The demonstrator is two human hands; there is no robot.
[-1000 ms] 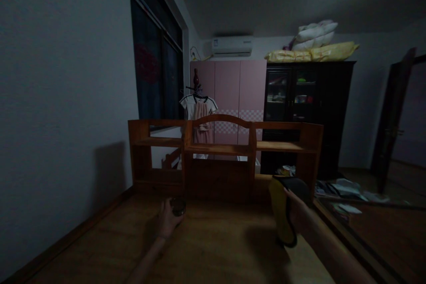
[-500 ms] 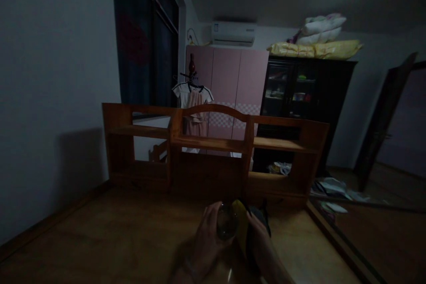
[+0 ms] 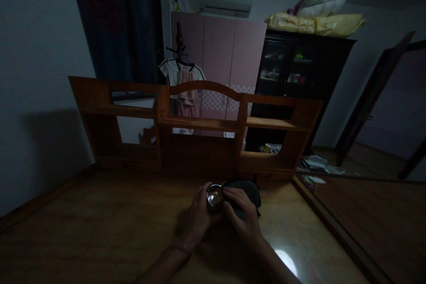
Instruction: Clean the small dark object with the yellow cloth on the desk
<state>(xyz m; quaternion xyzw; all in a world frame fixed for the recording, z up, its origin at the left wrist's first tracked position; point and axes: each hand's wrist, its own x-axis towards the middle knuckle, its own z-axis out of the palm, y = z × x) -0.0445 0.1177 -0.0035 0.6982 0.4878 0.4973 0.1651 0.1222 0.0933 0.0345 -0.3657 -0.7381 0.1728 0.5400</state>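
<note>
My left hand (image 3: pixel 198 213) is wrapped round a round, shiny glass piece (image 3: pixel 214 197) with a bright rim. Whether it is a cup, a lid or a lens I cannot tell. Just right of it, a dark rounded case (image 3: pixel 248 193) is gripped by my right hand (image 3: pixel 241 211), whose fingers lie over its near side and reach to the edge of the glass. A dark strap or zipper tab sticks out at the case's right. Both things are close together above the wooden surface (image 3: pixel 133 222); the case's inside is hidden.
Behind my hands stands a wooden shelf unit (image 3: pixel 199 122) with open compartments. A wall (image 3: pixel 36 142) rises on the left. A raised wooden edge (image 3: pixel 326 222) runs along the right. Farther back are a pink wardrobe (image 3: pixel 218 49) and a dark cabinet (image 3: pixel 328 66). Light is dim.
The view has tilted down. The yellow surface beside the glass no longer shows; the dark outside of the case faces up now. My right hand has moved over the case, nearer the glass.
</note>
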